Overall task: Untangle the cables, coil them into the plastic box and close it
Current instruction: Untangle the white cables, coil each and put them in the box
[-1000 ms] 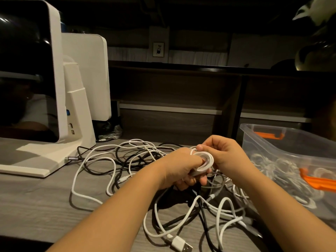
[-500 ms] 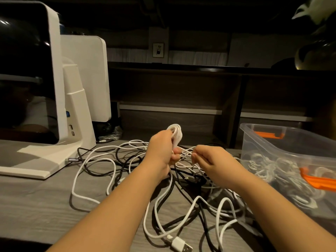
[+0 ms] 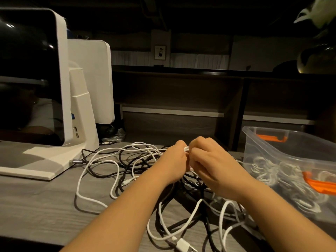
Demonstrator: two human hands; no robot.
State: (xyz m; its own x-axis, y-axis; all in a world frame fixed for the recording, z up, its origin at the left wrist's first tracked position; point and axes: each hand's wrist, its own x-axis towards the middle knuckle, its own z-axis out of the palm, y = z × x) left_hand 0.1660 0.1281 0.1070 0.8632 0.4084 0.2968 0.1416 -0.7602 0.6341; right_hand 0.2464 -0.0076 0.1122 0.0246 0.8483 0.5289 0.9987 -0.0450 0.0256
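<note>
Both hands meet above the tangle: the left hand (image 3: 175, 161) and right hand (image 3: 211, 165) each close their fingers (image 3: 197, 142) on a small white cable coil (image 3: 186, 149) pinched between them. Loose white and black cables (image 3: 116, 160) sprawl on the grey wood-grain table (image 3: 36, 206), the clear plastic box (image 3: 283, 151) standing to the right in a dim room.

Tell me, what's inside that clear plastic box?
Coiled white cables lie inside the plastic box, seen blurrily through its wall. Its far-right part runs out of frame.

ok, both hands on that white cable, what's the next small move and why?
Probably carry the white cable coil, pinched between the left hand and right hand, right into the open plastic box. It looks wound already, the box holds other white coils, and a tangle of cables remains on the table.
</note>
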